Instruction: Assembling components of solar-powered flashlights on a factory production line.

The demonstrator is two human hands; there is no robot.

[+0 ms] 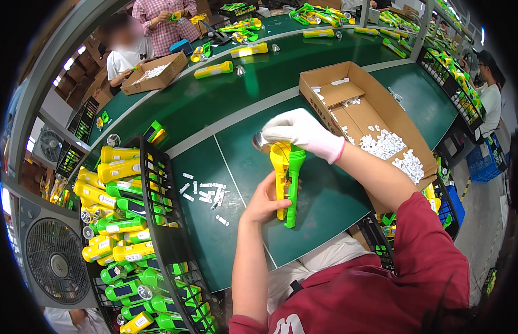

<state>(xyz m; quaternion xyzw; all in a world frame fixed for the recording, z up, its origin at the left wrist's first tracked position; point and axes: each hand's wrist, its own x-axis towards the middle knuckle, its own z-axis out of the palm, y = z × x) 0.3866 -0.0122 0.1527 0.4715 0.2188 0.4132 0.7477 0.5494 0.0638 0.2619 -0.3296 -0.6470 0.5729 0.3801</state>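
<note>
My bare left hand [262, 201] is closed around the lower part of an opened flashlight housing. One half of its shell is yellow [279, 167], and a green half [294, 178] lies alongside it. Above the wide end, my right hand [303, 133], in a white glove, pinches a silver lamp reflector [260, 142]. The reflector sits at the mouth of the yellow half, tilted; whether the two touch I cannot tell. Thin wiring shows inside the shell, but its details are too small to make out. Several small white parts [217, 193] are scattered on the green table left of my hands.
A cardboard box [326, 72] with many white parts stands to the right. At left, a black crate [159, 217] is heaped with yellow and green flashlights, beside a fan [58, 261]. Flashlights [214, 69] lie along the green belt ahead. Other people work across it and at far right.
</note>
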